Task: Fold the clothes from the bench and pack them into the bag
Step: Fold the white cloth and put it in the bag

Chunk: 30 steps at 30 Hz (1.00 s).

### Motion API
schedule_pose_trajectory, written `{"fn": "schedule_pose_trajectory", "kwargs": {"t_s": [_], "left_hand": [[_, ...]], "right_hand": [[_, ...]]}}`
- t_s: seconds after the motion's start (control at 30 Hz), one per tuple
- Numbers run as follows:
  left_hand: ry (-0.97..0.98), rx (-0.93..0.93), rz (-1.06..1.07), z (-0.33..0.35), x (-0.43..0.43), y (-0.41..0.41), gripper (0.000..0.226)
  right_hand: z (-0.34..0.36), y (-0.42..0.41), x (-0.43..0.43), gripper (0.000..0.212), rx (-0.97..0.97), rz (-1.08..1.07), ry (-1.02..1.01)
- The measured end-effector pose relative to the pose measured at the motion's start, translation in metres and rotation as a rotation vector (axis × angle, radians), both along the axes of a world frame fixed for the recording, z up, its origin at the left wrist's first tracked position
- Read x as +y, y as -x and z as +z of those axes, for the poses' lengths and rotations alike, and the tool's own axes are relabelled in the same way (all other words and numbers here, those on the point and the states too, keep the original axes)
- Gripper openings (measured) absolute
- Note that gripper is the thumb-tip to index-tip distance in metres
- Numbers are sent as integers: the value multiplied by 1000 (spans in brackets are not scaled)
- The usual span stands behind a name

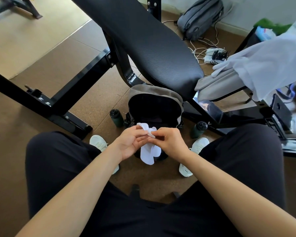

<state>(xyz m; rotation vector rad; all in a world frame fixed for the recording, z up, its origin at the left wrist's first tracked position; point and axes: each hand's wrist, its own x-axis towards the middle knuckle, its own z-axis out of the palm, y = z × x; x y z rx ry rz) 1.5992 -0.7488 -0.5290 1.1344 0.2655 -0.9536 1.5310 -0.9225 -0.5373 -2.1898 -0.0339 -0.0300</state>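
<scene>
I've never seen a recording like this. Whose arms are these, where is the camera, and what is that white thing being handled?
There is no machine here, only a seated person doing the job with bare hands. The single picture comes from a camera worn on the person's head, looking down past their knees. The left hand and the right hand both pinch a small white sock, possibly a pair, just above an open grey-and-black bag that stands on the floor between their feet. Behind the bag is a black padded exercise bench. At the picture's right side a white cloth garment and a pale grey garment lie on the bench, not yet folded. Two dark green bottles flank the bag.
</scene>
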Motion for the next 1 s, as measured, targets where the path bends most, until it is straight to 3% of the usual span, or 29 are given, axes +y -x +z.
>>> {"fn": "schedule_pose_trajectory", "kwargs": {"t_s": [0.23, 0.37, 0.47, 0.6, 0.8, 1.0], "left_hand": [[-125, -191, -48, 1, -4, -1, 27], [-215, -366, -127, -5, -6, -1, 29], [-246, -474, -209, -7, -7, 2, 24], [-282, -550, -247, -9, -8, 3, 21], [-230, -662, -256, -6, -10, 7, 28], [-324, -894, -268, -18, -14, 13, 37]], "right_hand": [[8, -4, -9, 13, 168, -147, -331], [23, -4, -15, 38, 256, -146, -552], [28, -5, -22, 26, 342, -123, -617], [35, -5, -30, 30, 375, -38, -505], [37, -5, -34, 25, 186, 16, -199], [34, -5, -30, 14, 40, -31, 15]]}}
